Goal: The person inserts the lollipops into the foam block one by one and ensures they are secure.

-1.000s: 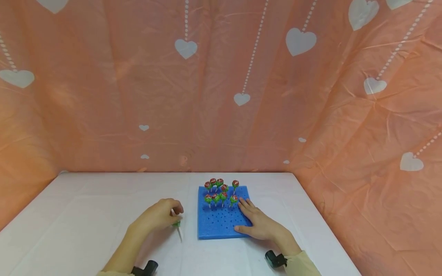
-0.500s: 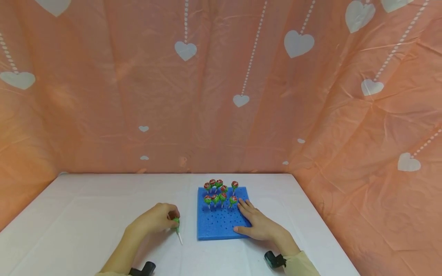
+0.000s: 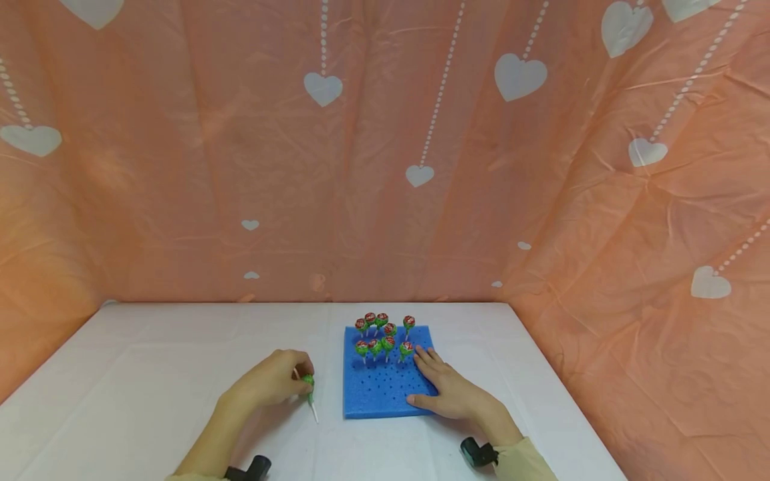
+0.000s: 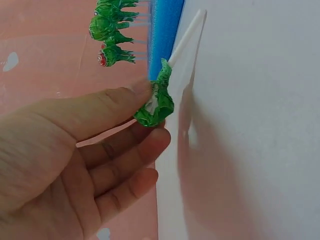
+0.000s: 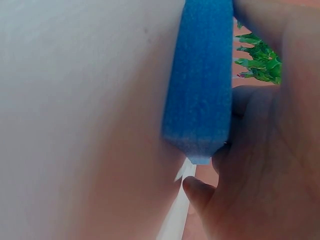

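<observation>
My left hand (image 3: 277, 375) pinches a lollipop (image 4: 156, 102) by its green-wrapped head, thumb on one side and fingers on the other. Its white stick (image 4: 187, 37) slants down toward the white tabletop, left of a blue foam board (image 3: 375, 401) full of small holes. Several more lollipops (image 3: 388, 343) with red and green wrappers stand upright in the far half of that board, sticks down. On the board's right edge rests my right hand (image 3: 454, 389), fingers spread and thumb apart. From the right wrist view, the foam's thick side (image 5: 202, 75) shows beside the palm.
A white-covered table (image 3: 150, 381) carries the board. Behind and to the right hangs an orange sheet (image 3: 373, 234) with pale hearts. Dark wrist cameras (image 3: 479, 452) sit on both forearms, low over the table.
The left fingers have come together on the lollipop's head, with its tilt slightly changed. The right hand and the board stay put; the head view has shifted a little.
</observation>
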